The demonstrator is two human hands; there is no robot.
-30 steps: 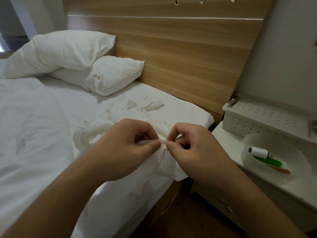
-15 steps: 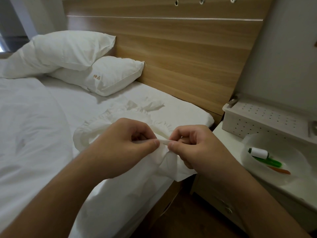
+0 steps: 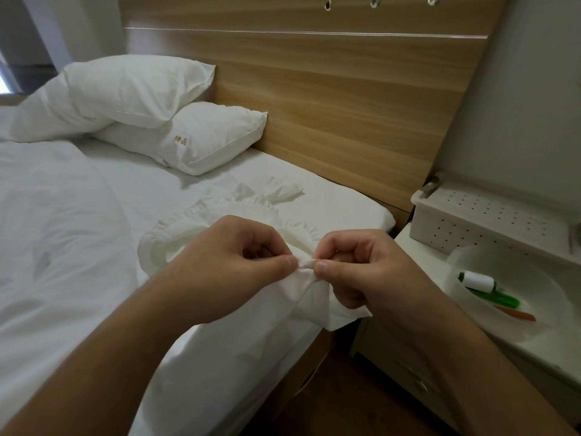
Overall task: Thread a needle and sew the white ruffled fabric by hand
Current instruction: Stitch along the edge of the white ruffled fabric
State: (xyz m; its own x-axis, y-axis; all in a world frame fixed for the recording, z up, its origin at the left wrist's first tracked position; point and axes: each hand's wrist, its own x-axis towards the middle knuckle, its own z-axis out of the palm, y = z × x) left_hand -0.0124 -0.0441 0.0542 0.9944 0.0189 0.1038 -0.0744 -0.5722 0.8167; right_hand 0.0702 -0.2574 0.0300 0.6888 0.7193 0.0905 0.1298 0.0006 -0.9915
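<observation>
Wide light-wood headboard point(image 3: 330, 89) with a thin metal inlay line and three small round fittings along its top edge. Below it, a bed with white sheets point(image 3: 63, 247) and two stacked white pillows point(image 3: 135, 89). Pale grey wall point(image 3: 534, 89) at right, over a white bedside cabinet point(image 3: 534, 350). Brown wooden floor point(image 3: 345, 410) between them. Soft, dim light; dark opening at far left.

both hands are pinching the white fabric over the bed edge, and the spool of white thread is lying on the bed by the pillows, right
Not quite. The head view shows the spool of white thread in the clear bowl on the nightstand, not on the bed. The rest holds: the left hand and right hand both pinch the white fabric over the bed edge.
</observation>
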